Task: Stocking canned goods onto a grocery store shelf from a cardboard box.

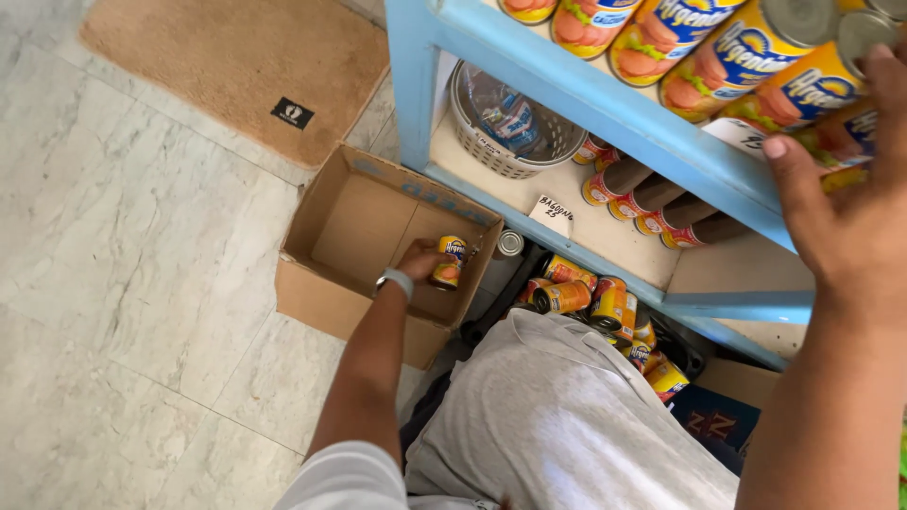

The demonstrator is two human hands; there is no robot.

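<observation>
Down inside the cardboard box (354,222), left hand (420,260) wrapped around a small yellow can (450,262), upright-ish, just past the fingertips. Right hand (850,217) way up, closed on a shelf can (817,90), well apart.

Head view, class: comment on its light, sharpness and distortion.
Head view: soft, even daylight, pale sheen on the marble floor; the cardboard box and the can in the left hand are sharp; the near right hand is slightly soft; the blue shelf frame slants from wide-angle tilt.
</observation>
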